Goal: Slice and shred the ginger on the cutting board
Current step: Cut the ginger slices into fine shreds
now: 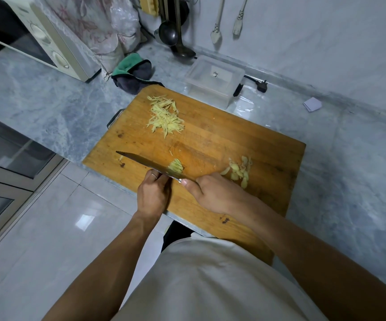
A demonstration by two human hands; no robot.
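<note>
Right hand [213, 193] wrapped round the knife [145, 163] handle, blade laid flat out to its left. Left hand [153, 193] curled, fingertips pinning the small ginger stack [175, 167] right against the blade. Could nick a fingertip if the stack slides. Uncut slices [239, 171] just beyond the right hand, shreds [165, 117] further off on the cutting board [233, 140].
</note>
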